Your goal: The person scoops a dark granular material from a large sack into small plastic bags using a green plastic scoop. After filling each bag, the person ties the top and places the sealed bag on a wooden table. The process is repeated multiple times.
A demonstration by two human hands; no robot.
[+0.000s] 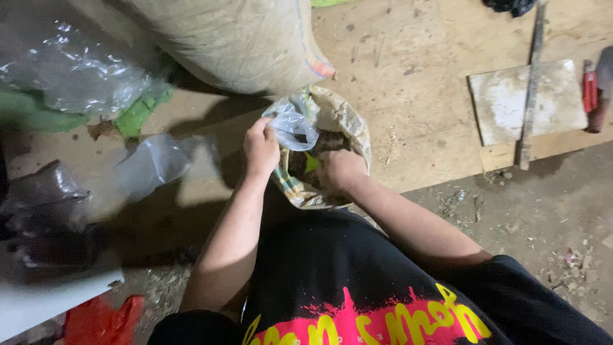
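Clear plastic bag [292,126] is pinched in the left hand [260,147] at the mouth of a small woven sack [348,121] near the wooden board's [408,76] front edge. Right hand [340,169] is closed on the sack's near rim; dark material [319,144] lies inside. A large sack [236,38] lies just behind.

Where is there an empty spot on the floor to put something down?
The bare wooden boards between the small open sack and the pale square slab are free. So is the dirt floor below that slab. The left side is crowded with clear plastic bags and green scraps.
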